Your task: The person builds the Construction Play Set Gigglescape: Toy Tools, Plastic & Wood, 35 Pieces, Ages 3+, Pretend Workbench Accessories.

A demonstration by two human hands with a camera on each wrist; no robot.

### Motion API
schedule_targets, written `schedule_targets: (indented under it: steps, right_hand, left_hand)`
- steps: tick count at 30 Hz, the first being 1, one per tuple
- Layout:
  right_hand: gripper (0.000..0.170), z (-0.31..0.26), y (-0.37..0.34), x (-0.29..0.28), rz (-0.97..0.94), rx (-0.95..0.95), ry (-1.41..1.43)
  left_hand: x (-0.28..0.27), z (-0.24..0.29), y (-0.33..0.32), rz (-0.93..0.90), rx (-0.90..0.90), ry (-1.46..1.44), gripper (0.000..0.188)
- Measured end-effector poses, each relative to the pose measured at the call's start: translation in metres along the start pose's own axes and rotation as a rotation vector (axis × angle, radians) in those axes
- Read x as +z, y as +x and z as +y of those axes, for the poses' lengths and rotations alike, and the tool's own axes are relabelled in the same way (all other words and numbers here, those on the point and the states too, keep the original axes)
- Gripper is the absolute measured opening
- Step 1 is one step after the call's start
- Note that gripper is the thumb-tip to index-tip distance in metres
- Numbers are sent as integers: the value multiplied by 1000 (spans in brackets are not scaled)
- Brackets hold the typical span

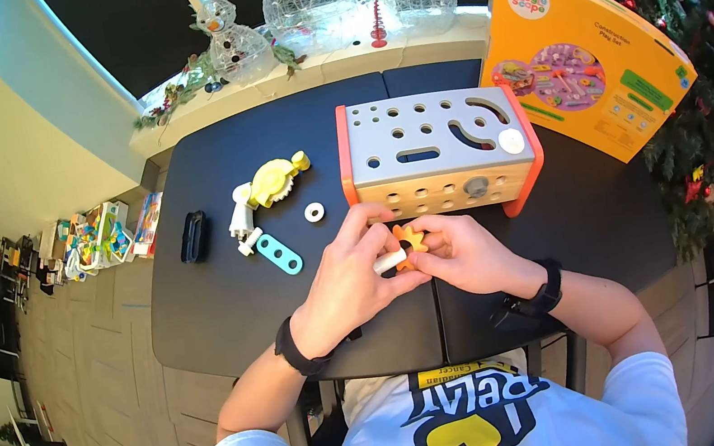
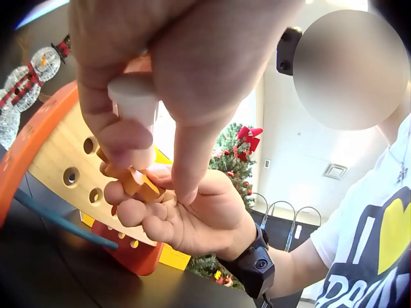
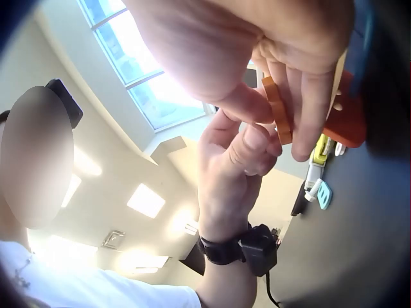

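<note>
Close in front of the toy workbench (image 1: pixel 433 116), both hands meet over an orange toy gear (image 1: pixel 414 235). My left hand (image 1: pixel 350 270) holds a white plastic bolt (image 1: pixel 389 261) between thumb and fingers. In the left wrist view the bolt's wide head (image 2: pixel 131 88) faces up and its shank points down at the gear (image 2: pixel 135 181). My right hand (image 1: pixel 479 259) pinches the gear between thumb and fingers; the right wrist view shows it edge-on (image 3: pixel 277 110). The bolt's tip overlaps the gear's centre in the head view.
A white ring (image 1: pixel 314 213) and a light-blue strip with holes (image 1: pixel 279 254) lie on the black table (image 1: pixel 235 327). Farther left are a yellow toy saw piece (image 1: pixel 272 183), white parts (image 1: pixel 242 216) and a black case (image 1: pixel 194 237). An orange box (image 1: pixel 586 99) stands behind right.
</note>
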State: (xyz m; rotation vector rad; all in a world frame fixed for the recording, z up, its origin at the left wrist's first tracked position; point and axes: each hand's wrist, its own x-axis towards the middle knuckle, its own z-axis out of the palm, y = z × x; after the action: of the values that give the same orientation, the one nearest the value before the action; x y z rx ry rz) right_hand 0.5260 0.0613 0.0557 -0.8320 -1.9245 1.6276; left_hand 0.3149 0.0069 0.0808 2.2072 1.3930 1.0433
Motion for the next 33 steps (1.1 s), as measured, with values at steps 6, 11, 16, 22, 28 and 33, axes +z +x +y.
schedule_targets:
  steps: [6, 11, 16, 22, 28, 33]
  right_hand:
    - [31, -12, -4, 6, 60, -72, 6]
    - [38, -15, -5, 6, 3, -62, 61]
    - [47, -13, -4, 6, -9, -61, 233]
    - [52, -14, -2, 8, 5, -108, 280]
    - [51, -21, -5, 16, 32, -224, -5]
    - [57, -24, -8, 24, 30, -263, -130]
  left_hand:
    - [3, 5, 1, 62, 62, 82, 58]
    - [7, 4, 3, 133, 181, 211, 74]
    - [14, 8, 5, 213, 175, 207, 91]
    - [21, 11, 1, 282, 154, 161, 96]
    - [36, 3, -4, 418, 156, 93, 63]
    - [37, 2, 3, 440, 163, -56, 57]
